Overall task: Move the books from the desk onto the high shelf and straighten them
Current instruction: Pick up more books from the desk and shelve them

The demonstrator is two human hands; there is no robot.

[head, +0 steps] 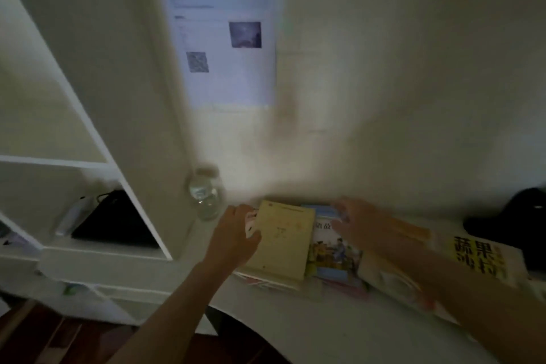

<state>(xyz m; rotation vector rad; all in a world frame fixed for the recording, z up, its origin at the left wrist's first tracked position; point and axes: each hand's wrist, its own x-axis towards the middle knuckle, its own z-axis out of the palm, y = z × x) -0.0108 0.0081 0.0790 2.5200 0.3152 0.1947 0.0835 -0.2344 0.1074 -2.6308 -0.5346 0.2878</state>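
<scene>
White desk top (325, 331) fills the near edge below your forearms, and none of the books has left it yet, so the task looks barely begun.

Your left hand (236, 233) curls its fingers over the left edge of the yellow book (282, 241), which lies on top of at least 1 other, a red-and-white cover peeking out beneath. Your right hand (359, 221) reaches over the illustrated book (334, 251) just beside it, fingers spread toward the far edge near a blue cover; motion blur hides whether they are gripping, so you cannot tell. Under your right forearm lies the large book with bold black characters on yellow (475, 254), tilted across the desk.

Further back, a clear water bottle (205, 195) stands near the left hand, against the white shelf unit (127, 97). A black bag (115, 221) sits in its lowest cubby; the cubbies above look bare. A printed sheet (224, 29) hangs on the wall, and a dark object (520, 221) sits at far right.

Left to do, by this view: lift every book, shelve them high up, then square them. The high shelf itself is not identifiable here.
</scene>
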